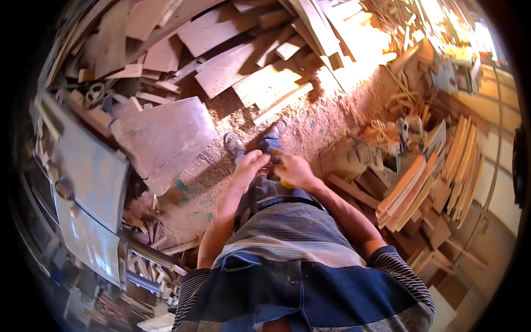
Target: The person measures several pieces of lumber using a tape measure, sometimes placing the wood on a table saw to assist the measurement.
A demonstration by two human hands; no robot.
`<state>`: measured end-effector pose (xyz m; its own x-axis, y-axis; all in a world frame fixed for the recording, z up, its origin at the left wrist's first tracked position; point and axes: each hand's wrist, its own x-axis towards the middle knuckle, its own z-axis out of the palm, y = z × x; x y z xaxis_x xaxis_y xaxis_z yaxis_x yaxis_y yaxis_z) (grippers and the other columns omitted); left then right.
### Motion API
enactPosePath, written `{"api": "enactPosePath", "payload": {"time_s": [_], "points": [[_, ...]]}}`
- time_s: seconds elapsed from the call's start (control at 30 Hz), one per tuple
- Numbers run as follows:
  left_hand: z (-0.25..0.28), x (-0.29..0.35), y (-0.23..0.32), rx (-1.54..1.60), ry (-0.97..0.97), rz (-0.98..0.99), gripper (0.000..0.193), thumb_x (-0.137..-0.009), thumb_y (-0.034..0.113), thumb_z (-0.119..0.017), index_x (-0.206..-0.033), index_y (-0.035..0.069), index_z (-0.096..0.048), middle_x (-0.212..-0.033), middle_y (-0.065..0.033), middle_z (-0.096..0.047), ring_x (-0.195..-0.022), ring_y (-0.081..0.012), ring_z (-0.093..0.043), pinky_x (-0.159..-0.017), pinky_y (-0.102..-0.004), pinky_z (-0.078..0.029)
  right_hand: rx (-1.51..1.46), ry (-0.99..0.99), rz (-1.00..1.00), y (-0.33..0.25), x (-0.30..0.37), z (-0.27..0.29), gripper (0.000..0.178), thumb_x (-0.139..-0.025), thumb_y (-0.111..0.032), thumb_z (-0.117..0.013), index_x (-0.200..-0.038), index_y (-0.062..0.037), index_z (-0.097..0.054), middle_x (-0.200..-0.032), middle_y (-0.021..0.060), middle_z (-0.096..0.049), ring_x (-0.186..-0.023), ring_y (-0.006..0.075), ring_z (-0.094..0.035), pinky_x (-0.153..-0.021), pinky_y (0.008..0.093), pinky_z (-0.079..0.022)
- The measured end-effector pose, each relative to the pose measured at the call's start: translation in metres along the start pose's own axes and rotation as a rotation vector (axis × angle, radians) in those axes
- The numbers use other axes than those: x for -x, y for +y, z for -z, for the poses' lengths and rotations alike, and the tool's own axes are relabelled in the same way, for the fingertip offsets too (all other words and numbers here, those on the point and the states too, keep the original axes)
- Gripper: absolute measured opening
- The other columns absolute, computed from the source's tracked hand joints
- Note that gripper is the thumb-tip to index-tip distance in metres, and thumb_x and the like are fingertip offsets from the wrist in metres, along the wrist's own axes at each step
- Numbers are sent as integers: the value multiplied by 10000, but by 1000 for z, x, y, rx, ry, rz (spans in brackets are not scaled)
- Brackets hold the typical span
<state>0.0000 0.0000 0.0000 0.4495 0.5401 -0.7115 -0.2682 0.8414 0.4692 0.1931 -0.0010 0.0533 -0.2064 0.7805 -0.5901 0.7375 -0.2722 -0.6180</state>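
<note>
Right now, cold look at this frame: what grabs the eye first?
The two hands meeting at centre: the left hand and right hand pinch together over a small yellow object, mostly hidden. Around them, a sawdust-covered floor and heaps of wood offcuts above, with stacked boards at right.

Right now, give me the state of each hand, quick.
Left hand: fingers curled, meeting the right hand; what it holds cannot be told.
Right hand: closed around a small yellow object.

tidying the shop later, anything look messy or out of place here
Yes. Sawdust covers the floor around the shoes, and loose boards lie tumbled in a heap beyond them. Planks on the right slump in an uneven stack.
</note>
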Motion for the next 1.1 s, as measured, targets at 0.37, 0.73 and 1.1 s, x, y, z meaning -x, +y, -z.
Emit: {"api": "enactPosePath", "payload": {"time_s": [0.37,0.73,1.1], "points": [[-85,-50,-27,-150,-256,57,308,-989,123,-674,-1251,-31,-617,-1139,-58,-685,-1015,-114,-652,-889,-273,-544,1,37,-89,81,32,26,614,-913,-338,-609,-1480,-136,-487,-878,230,-734,-811,425,-718,-721,538,-557],[-79,-154,49,-100,291,-51,172,-939,201,-764,-957,71,-654,-857,-64,-694,-698,-128,-649,-648,-254,-581,-636,-49,-318,181,79,86,396,-907,-338,-637,-1164,-47,-709,-919,167,-717,-865,295,-696,-813,409,-532],[44,-418,-34,-985,210,-113,358,-833,193,-743,-1076,-39,-621,-852,-81,-691,-724,-176,-661,-688,-309,-532,-1291,620,-995,263,92,-28,249,-980,-228,-612,-909,-2,-691,-781,17,-628,-676,101,-577,-616,266,-461]]}}
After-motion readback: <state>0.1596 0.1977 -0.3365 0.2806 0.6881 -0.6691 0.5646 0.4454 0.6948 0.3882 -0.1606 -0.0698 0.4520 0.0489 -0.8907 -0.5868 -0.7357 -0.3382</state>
